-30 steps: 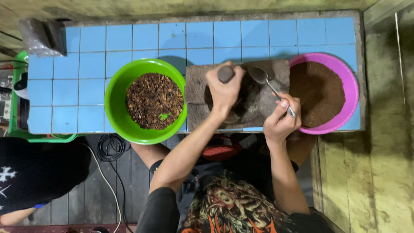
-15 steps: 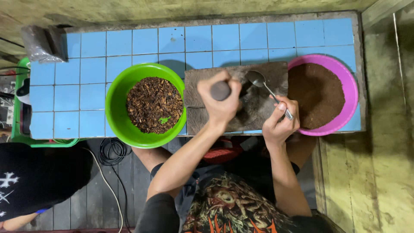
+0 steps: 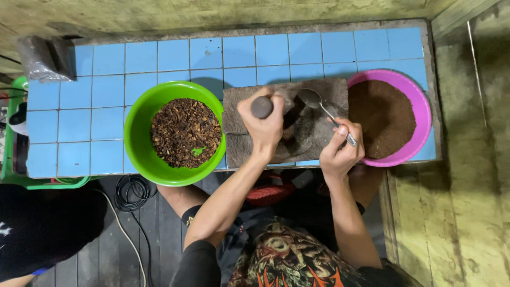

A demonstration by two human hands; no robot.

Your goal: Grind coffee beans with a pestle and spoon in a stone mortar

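The left hand point(image 3: 264, 125) is gripping a grey stone pestle point(image 3: 262, 107), fingers closed around it, upright over the dark hollow of the square stone mortar point(image 3: 324, 90) sitting mid-table point(image 3: 95, 122) between two bowls, while the right hand point(image 3: 342, 149) is pinching a metal spoon point(image 3: 319, 104) resting in it

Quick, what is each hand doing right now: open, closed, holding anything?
Left hand: closed around a stone pestle, over the stone mortar.
Right hand: closed on the handle of a metal spoon.
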